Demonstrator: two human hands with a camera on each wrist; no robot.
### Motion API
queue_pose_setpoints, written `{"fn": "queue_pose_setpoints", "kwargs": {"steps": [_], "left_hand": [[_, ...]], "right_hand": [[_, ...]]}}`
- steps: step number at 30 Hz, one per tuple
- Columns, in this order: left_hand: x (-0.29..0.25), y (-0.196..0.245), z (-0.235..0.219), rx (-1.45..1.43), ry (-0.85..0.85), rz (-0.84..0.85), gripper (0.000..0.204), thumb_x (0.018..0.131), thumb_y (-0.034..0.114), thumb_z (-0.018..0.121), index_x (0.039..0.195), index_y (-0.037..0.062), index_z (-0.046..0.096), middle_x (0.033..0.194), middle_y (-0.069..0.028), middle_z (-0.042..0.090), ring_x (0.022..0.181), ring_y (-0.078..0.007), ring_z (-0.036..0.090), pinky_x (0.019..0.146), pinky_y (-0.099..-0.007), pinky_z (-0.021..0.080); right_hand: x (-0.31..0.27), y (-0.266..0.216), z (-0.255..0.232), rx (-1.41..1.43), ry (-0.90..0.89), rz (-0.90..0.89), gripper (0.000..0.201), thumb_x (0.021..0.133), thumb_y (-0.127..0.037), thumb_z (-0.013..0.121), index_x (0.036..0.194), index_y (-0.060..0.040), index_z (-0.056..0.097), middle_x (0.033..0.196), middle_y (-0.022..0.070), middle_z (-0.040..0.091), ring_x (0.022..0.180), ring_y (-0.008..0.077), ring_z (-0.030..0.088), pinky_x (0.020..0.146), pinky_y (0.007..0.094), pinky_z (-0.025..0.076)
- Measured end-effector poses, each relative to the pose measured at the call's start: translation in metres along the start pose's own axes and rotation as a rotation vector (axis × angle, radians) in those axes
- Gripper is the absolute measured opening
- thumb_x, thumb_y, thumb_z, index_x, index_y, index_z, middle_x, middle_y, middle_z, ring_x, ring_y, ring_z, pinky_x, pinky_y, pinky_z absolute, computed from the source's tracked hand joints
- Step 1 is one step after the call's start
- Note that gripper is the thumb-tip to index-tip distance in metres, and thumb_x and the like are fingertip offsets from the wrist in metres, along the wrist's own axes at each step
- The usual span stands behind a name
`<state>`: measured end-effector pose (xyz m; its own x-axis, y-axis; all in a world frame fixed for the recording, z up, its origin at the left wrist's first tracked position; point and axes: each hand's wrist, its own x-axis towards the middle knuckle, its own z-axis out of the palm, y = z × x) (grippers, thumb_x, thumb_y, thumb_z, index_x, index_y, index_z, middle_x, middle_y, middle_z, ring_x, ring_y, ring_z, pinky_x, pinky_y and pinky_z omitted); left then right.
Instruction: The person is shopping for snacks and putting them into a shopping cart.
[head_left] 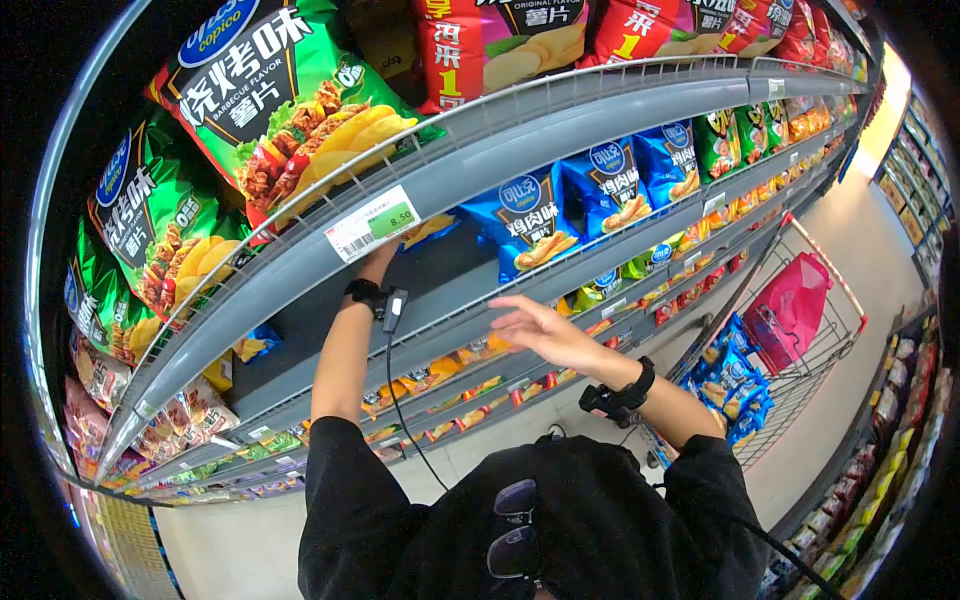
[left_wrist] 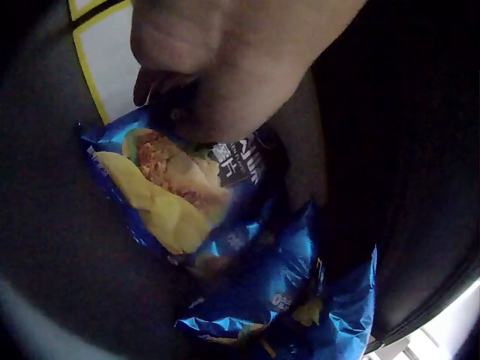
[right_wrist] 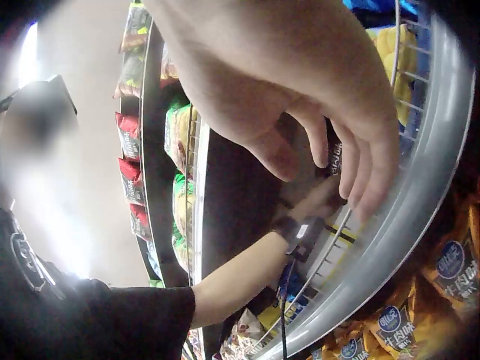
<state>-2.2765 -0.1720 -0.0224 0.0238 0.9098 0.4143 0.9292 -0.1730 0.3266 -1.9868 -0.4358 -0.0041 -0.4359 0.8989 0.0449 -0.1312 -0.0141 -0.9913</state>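
My left hand (head_left: 380, 262) reaches under the upper shelf, its fingers hidden in the head view. In the left wrist view, its curled fingers pinch the end of a blue bag of potato chips (left_wrist: 176, 199), and the palm covers part of the print. More blue chip bags (left_wrist: 259, 289) lie just below that one. My right hand (head_left: 545, 332) hovers in front of the same shelf, fingers spread loosely and holding nothing. In the right wrist view, its fingertips overlap the wire rail (right_wrist: 341, 232) at the shelf edge. Blue chicken-flavour chip bags (head_left: 522, 225) stand to the right.
Green barbecue chip bags (head_left: 290, 110) fill the upper shelf behind a wire guard, above a price tag (head_left: 375, 223). Orange chip bags (head_left: 425, 378) line a lower shelf. At right, a shopping cart (head_left: 800, 400) holds blue chip bags (head_left: 735, 385) and a pink bag (head_left: 790, 310).
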Motion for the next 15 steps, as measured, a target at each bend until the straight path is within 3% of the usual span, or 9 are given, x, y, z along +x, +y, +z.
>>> {"fn": "queue_pose_setpoints", "kwargs": {"steps": [4,6,9,10,13,14,15], "left_hand": [[-0.002,0.010,-0.017,-0.060,-0.106,-0.013,0.052,0.089,0.041,0.062,0.130,0.0078,0.058,0.132,-0.0207,0.058,0.128,-0.0383,0.049,0.107,-0.0453,0.039],[-0.003,0.005,-0.020,-0.150,-0.167,-0.004,0.067,0.084,0.039,0.065,0.136,-0.0007,0.049,0.140,-0.0306,0.047,0.132,-0.0455,0.042,0.109,-0.0478,0.035],[-0.032,0.023,-0.045,-0.144,-0.177,-0.106,0.066,0.088,0.036,0.058,0.139,-0.0039,0.046,0.142,-0.0325,0.044,0.131,-0.0459,0.044,0.110,-0.0471,0.034],[-0.032,0.005,-0.030,-0.132,-0.112,-0.055,0.078,0.086,0.035,0.062,0.146,-0.0056,0.034,0.147,-0.0342,0.036,0.134,-0.0450,0.041,0.111,-0.0461,0.033],[-0.109,0.051,-0.072,-0.527,0.030,0.182,0.067,0.088,0.011,0.063,0.147,-0.0024,0.035,0.145,-0.0270,0.043,0.133,-0.0377,0.044,0.111,-0.0429,0.033],[-0.137,0.072,-0.088,-0.479,0.114,0.330,0.061,0.089,0.006,0.061,0.145,-0.0010,0.039,0.144,-0.0244,0.045,0.130,-0.0349,0.047,0.110,-0.0425,0.035],[-0.166,0.094,-0.098,-0.508,0.147,0.371,0.053,0.090,0.004,0.059,0.141,-0.0002,0.044,0.140,-0.0217,0.049,0.127,-0.0321,0.050,0.108,-0.0415,0.037]], "right_hand": [[-0.017,0.001,0.010,-0.027,0.023,0.005,0.043,0.098,-0.012,0.058,0.140,-0.0131,0.047,0.120,0.0127,0.062,0.108,0.0170,0.061,0.088,0.0309,0.052],[-0.027,0.005,0.016,-0.033,0.003,-0.024,0.040,0.098,-0.013,0.057,0.138,-0.0127,0.049,0.116,0.0115,0.065,0.105,0.0161,0.063,0.086,0.0303,0.053],[-0.060,0.000,0.020,-0.004,0.056,0.056,0.039,0.099,-0.014,0.055,0.138,-0.0129,0.050,0.115,0.0082,0.066,0.102,0.0139,0.062,0.083,0.0289,0.052],[-0.074,0.001,0.021,0.021,0.095,0.107,0.039,0.099,-0.014,0.054,0.138,-0.0131,0.049,0.116,0.0068,0.067,0.101,0.0130,0.062,0.082,0.0285,0.051],[-0.124,0.055,0.012,-0.019,0.358,0.037,0.033,0.097,-0.014,0.056,0.130,-0.0104,0.056,0.104,0.0055,0.069,0.093,0.0123,0.064,0.078,0.0277,0.052],[-0.145,0.071,0.010,-0.051,0.449,0.028,0.031,0.096,-0.012,0.057,0.127,-0.0091,0.057,0.101,0.0062,0.070,0.091,0.0129,0.065,0.077,0.0282,0.054],[-0.171,0.087,0.008,-0.040,0.560,0.039,0.031,0.093,-0.010,0.058,0.124,-0.0073,0.059,0.098,0.0060,0.070,0.087,0.0129,0.065,0.075,0.0278,0.054]]}}
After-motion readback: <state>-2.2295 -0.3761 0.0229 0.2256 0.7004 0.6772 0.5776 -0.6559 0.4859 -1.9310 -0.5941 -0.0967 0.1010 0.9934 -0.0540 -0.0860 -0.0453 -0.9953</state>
